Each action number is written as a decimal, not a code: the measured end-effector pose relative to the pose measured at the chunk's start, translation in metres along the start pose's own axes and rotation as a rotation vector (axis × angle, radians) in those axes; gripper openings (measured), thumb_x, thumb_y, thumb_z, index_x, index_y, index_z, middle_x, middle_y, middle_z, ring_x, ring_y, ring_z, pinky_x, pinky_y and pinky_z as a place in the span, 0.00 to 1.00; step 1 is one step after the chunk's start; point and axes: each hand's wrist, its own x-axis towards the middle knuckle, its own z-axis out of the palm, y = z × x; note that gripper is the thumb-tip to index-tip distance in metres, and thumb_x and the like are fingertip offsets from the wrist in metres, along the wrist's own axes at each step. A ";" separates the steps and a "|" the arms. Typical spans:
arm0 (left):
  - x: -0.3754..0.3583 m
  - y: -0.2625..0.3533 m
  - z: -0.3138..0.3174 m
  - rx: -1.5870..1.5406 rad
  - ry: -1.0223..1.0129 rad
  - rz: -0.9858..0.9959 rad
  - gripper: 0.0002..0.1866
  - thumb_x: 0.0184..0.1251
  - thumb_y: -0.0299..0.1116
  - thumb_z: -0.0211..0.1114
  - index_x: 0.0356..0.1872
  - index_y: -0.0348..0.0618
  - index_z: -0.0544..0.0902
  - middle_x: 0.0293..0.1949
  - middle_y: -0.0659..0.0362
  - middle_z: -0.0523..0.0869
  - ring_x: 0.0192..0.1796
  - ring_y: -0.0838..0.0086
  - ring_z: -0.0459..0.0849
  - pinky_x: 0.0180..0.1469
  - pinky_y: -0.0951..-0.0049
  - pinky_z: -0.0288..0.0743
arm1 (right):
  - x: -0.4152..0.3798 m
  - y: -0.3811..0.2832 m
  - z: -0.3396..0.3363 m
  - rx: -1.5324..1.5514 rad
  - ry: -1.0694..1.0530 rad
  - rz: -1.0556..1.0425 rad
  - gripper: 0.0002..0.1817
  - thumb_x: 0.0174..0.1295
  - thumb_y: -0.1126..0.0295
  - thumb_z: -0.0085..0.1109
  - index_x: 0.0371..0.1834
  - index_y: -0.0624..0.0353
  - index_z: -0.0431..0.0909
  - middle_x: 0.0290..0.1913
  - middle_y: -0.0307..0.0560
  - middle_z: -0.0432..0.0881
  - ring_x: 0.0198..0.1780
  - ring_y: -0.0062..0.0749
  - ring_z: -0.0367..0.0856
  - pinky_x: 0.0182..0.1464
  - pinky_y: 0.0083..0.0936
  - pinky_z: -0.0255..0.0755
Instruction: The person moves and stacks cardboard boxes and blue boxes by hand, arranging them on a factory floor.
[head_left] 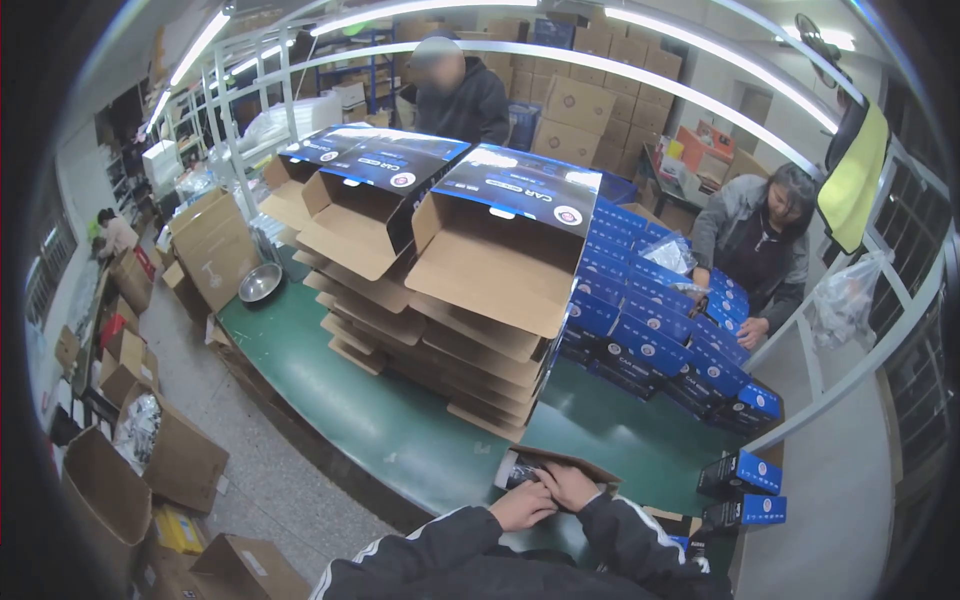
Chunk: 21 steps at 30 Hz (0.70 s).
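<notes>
My left hand (523,506) and my right hand (571,486) meet at the near edge of the table, over a small open carton (590,463) with a brown inside. Both hands have curled fingers that nearly touch each other. Under the fingertips lies a dark, shiny item (521,473) at the carton's left end; its kind cannot be made out. What the fingers pinch is hidden. Just beyond my hands rises a tall stack of open blue-and-black cartons (485,290) with brown flaps hanging toward me.
Rows of blue boxes (650,330) fill the table's right side, where a co-worker (755,235) handles them. Another person (455,90) stands behind the stack. Two blue boxes (745,510) stand at my right. A metal bowl (260,283) sits left; open cardboard boxes (170,460) crowd the floor.
</notes>
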 end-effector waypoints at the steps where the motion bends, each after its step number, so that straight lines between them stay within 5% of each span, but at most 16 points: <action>1: 0.002 0.010 -0.011 -0.042 0.134 0.007 0.10 0.69 0.33 0.55 0.40 0.43 0.85 0.42 0.55 0.81 0.44 0.58 0.76 0.45 0.62 0.66 | -0.011 -0.008 -0.003 0.041 0.204 -0.084 0.14 0.70 0.64 0.43 0.47 0.61 0.76 0.43 0.56 0.80 0.42 0.53 0.78 0.46 0.41 0.70; 3: 0.007 0.021 -0.035 -0.102 0.332 0.020 0.10 0.70 0.30 0.53 0.43 0.39 0.82 0.47 0.49 0.79 0.47 0.55 0.77 0.48 0.58 0.70 | -0.028 -0.016 -0.013 0.100 0.517 -0.208 0.13 0.69 0.69 0.45 0.45 0.62 0.79 0.45 0.52 0.82 0.50 0.52 0.76 0.55 0.41 0.68; 6: 0.004 0.013 -0.053 -0.094 0.754 -0.369 0.15 0.73 0.32 0.45 0.52 0.38 0.77 0.55 0.50 0.76 0.58 0.58 0.73 0.63 0.60 0.62 | -0.058 0.002 -0.013 0.171 1.147 0.211 0.10 0.69 0.74 0.44 0.41 0.57 0.79 0.43 0.46 0.79 0.49 0.40 0.75 0.56 0.32 0.66; 9: 0.014 -0.033 -0.042 -0.580 0.655 -0.792 0.26 0.76 0.46 0.40 0.69 0.41 0.58 0.70 0.54 0.58 0.72 0.67 0.54 0.74 0.68 0.41 | -0.069 0.058 0.003 1.041 1.036 0.674 0.31 0.65 0.53 0.54 0.65 0.60 0.59 0.68 0.45 0.58 0.70 0.33 0.53 0.70 0.34 0.43; 12: 0.023 -0.067 -0.040 -0.467 0.313 -0.901 0.35 0.70 0.63 0.34 0.72 0.57 0.57 0.66 0.41 0.60 0.69 0.49 0.56 0.71 0.56 0.45 | -0.048 0.080 0.008 1.527 0.729 0.530 0.20 0.67 0.58 0.54 0.57 0.57 0.71 0.58 0.43 0.74 0.59 0.26 0.70 0.64 0.23 0.57; 15: 0.029 -0.054 -0.058 -0.781 0.178 -1.027 0.36 0.66 0.69 0.37 0.71 0.66 0.59 0.70 0.47 0.50 0.71 0.50 0.51 0.64 0.44 0.59 | -0.047 0.069 -0.004 1.375 0.626 0.606 0.27 0.54 0.72 0.63 0.59 0.56 0.68 0.55 0.45 0.77 0.54 0.31 0.74 0.58 0.24 0.65; 18: 0.025 -0.052 -0.040 -0.641 0.244 -0.932 0.27 0.64 0.57 0.56 0.58 0.52 0.68 0.59 0.51 0.62 0.65 0.60 0.62 0.66 0.58 0.57 | -0.054 0.057 -0.006 1.277 0.620 0.706 0.50 0.52 0.73 0.66 0.73 0.50 0.41 0.68 0.47 0.63 0.65 0.33 0.64 0.64 0.23 0.59; 21: 0.026 -0.055 -0.013 -0.699 0.456 -0.812 0.30 0.66 0.43 0.61 0.64 0.49 0.57 0.66 0.51 0.59 0.70 0.56 0.57 0.72 0.59 0.49 | -0.054 0.065 0.008 1.360 0.772 0.524 0.49 0.47 0.79 0.63 0.73 0.51 0.47 0.75 0.42 0.47 0.72 0.30 0.50 0.68 0.27 0.54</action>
